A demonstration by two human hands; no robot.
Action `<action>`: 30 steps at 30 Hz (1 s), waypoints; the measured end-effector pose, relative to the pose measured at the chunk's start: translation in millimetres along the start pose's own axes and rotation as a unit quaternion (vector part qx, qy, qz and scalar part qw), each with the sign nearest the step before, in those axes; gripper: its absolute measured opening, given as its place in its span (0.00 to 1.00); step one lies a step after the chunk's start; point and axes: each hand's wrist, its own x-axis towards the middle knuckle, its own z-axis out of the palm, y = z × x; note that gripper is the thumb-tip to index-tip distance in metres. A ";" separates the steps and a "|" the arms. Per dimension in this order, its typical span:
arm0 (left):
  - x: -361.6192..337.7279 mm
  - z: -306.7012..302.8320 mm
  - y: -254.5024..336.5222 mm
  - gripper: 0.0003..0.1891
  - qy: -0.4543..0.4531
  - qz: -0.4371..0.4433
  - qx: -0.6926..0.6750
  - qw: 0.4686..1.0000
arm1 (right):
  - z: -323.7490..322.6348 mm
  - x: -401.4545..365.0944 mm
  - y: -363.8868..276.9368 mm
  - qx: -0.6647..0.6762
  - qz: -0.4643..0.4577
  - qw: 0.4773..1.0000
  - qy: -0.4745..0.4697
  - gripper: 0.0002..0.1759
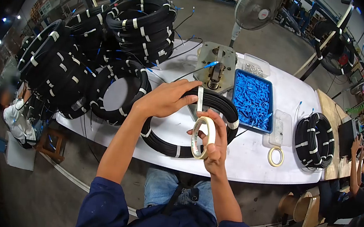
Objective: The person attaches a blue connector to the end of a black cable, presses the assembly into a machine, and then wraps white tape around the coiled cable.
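Note:
A coil of black cable (165, 148) lies on the white table before me, with pale tape bands around it. My left hand (163, 97) rests on the coil's upper left side, its fingers pressed together beside a strip of pale tape (200, 98). In my right hand (215, 138) is a roll of cream tape (210, 136), held upright over the coil's right part. The strip runs from the coil's top edge down towards the roll. A cable end with a blue connector (211, 65) lies over the metal press (205, 74) behind the coil.
Stacked black coils (141, 31) fill the left side. Right of the press are a blue tray of small blue parts (272, 102), clear boxes, a second tape roll (276, 156) and another coil (315, 140). A fan (257, 11) stands behind; people are at both sides.

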 end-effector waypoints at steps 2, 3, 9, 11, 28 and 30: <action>1.4 3.7 -8.2 0.24 0.008 0.015 -0.015 1.000 | -3.8 -4.2 11.4 0.001 -0.005 1.000 0.007 0.49; 1.7 5.0 -10.6 0.24 0.017 0.031 -0.030 0.999 | -7.6 -5.1 19.4 -0.046 -0.027 0.999 -0.004 0.50; 2.8 11.5 -9.7 0.23 0.048 0.027 -0.016 0.998 | -23.6 -1.6 64.7 -0.184 -0.118 0.976 -0.015 0.51; 4.6 13.6 -13.1 0.23 0.056 0.023 -0.021 0.998 | -28.3 4.7 79.0 -0.208 -0.154 0.966 -0.020 0.55; -4.6 13.3 -8.0 0.29 0.118 0.008 -0.004 0.993 | -20.6 12.7 81.7 -0.176 -0.228 0.957 -0.023 0.35; -5.0 12.3 -6.9 0.29 0.120 0.006 0.005 0.993 | -22.1 11.2 80.8 -0.160 -0.215 0.963 -0.026 0.35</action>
